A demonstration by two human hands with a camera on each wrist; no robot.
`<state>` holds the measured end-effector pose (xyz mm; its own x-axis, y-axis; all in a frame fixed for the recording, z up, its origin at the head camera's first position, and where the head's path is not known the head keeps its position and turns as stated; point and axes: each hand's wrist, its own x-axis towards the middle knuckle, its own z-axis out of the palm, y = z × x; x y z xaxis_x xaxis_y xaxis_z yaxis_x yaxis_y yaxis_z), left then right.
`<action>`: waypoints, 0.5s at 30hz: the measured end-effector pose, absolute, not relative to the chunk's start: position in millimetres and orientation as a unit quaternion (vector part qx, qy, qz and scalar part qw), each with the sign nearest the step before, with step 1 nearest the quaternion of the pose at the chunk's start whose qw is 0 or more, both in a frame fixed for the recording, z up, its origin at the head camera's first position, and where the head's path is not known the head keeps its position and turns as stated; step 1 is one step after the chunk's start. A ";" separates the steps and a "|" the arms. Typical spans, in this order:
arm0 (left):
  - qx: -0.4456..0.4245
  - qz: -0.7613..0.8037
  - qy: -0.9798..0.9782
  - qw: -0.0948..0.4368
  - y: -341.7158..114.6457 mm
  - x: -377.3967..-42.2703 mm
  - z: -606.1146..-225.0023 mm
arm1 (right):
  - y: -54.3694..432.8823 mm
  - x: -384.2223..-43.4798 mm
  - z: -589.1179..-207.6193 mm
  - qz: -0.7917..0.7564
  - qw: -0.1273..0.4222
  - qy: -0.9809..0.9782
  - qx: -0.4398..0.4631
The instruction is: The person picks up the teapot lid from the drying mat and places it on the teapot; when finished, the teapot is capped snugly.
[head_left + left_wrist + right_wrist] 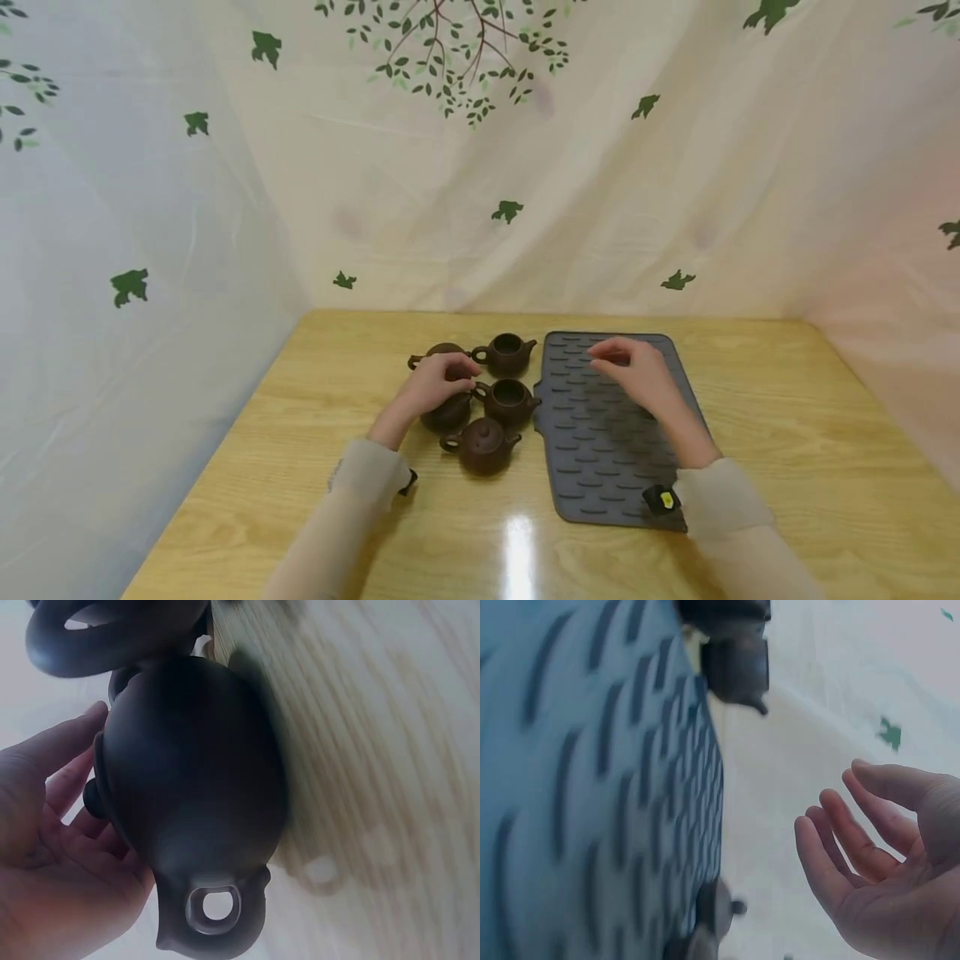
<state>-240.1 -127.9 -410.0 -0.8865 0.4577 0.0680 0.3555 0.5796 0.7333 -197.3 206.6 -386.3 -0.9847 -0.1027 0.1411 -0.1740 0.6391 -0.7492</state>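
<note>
My left hand (442, 379) hovers over the left side of a group of dark brown teapots, fingers bent downward. In the left wrist view its thumb and fingers are around the lid knob (94, 799) of a lidded teapot (195, 772); no clear pinch shows, and contact is partly hidden. In front stands another lidded teapot (483, 447). Two lidless teapots, the rear one (507, 354) and the middle one (508, 402), stand to the right of this hand. My right hand (633, 367) is raised over a grey mat (592, 467), holding nothing, fingers loosely curved.
A further teapot (444, 350) at the back left is partly covered by my left hand. The ridged mat lies right of the teapots on a wooden table (255, 492). A patterned cloth (420, 242) hangs behind and along both sides.
</note>
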 end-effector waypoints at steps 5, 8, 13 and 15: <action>0.232 0.379 0.894 0.056 -124.5 -240.1 -412.4 | 234.9 -186.3 -393.9 0.410 0.052 -0.908 0.062; 0.226 0.370 0.899 0.051 -123.6 -240.1 -413.8 | 248.2 -181.6 -398.1 0.405 0.055 -0.911 0.049; 0.217 0.363 0.905 0.043 -123.7 -239.9 -417.0 | 265.2 -177.1 -406.2 0.383 0.059 -0.921 0.036; 0.215 0.363 0.905 0.042 -123.8 -239.8 -417.5 | 270.6 -176.1 -408.9 0.376 0.052 -0.925 0.031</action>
